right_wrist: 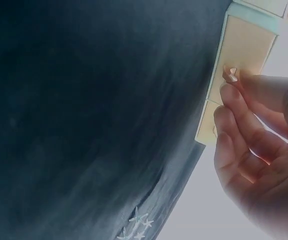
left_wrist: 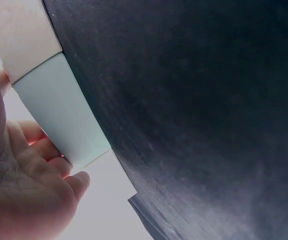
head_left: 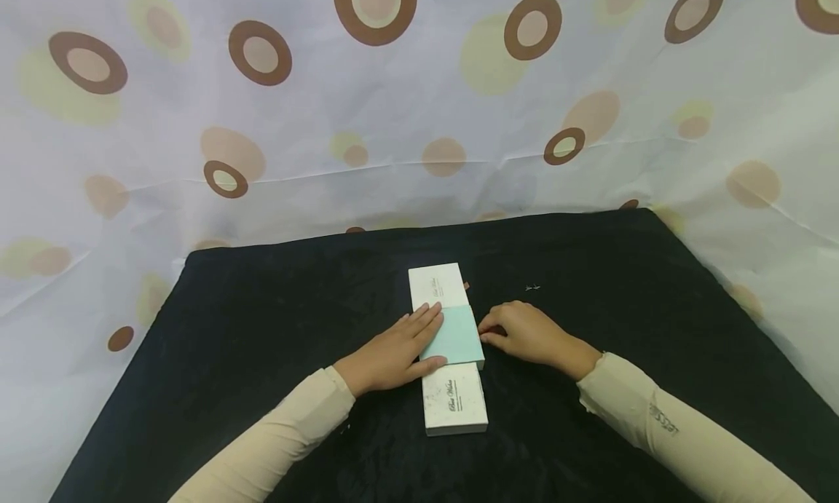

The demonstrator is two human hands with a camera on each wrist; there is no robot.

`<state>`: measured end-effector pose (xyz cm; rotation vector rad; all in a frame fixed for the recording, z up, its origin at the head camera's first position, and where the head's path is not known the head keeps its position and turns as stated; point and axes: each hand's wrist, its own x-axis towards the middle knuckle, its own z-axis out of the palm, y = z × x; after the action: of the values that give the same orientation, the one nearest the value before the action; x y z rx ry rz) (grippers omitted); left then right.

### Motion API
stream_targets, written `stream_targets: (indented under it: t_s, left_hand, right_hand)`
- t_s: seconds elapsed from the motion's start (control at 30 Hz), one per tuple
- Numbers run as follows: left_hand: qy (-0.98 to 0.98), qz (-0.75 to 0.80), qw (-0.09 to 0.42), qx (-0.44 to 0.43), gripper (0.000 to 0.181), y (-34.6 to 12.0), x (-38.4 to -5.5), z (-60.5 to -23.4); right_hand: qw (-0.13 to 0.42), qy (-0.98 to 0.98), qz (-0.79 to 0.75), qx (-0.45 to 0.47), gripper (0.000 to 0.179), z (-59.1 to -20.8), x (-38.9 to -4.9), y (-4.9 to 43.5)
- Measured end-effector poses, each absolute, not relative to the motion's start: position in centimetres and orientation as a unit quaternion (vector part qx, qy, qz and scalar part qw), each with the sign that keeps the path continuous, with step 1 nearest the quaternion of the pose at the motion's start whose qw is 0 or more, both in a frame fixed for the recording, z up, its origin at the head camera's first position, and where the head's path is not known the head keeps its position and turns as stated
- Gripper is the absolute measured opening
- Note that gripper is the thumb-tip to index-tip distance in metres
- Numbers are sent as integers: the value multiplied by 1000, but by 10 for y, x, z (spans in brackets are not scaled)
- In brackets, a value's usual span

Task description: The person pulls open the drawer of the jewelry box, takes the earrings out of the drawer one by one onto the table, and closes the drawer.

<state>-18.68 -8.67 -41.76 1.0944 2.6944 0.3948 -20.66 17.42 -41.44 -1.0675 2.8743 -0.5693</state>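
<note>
Three small boxes lie in a row: a far white box [head_left: 435, 283] with print on its lid, a light teal box [head_left: 462, 335] in the middle and a near white box [head_left: 455, 408] marked "Best Wishes". My left hand [head_left: 398, 349] rests on the teal box with fingers straight, the thumb at its near edge. At that box's right side is my right hand [head_left: 522, 331]. In the right wrist view, its thumb and index finger pinch a small coppery ribbon tab [right_wrist: 232, 75] on the side panel. The other fingers are bent.
A black cloth [head_left: 282, 314] covers the table. Small silvery star-shaped pieces [head_left: 532, 287] lie beyond my right hand. A brownish tab [head_left: 466, 287] sticks out from the far white box. Behind hangs a white curtain [head_left: 314, 124] with brown and yellow circles.
</note>
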Motion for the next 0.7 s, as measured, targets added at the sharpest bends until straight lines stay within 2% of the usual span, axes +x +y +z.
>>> stream_targets:
  t_s: [0.7]
  left_hand:
    - [915,128,97,371,73,-87,-187,-421]
  right_hand:
    - [9,915,-189,-356,10,-418,-208,172]
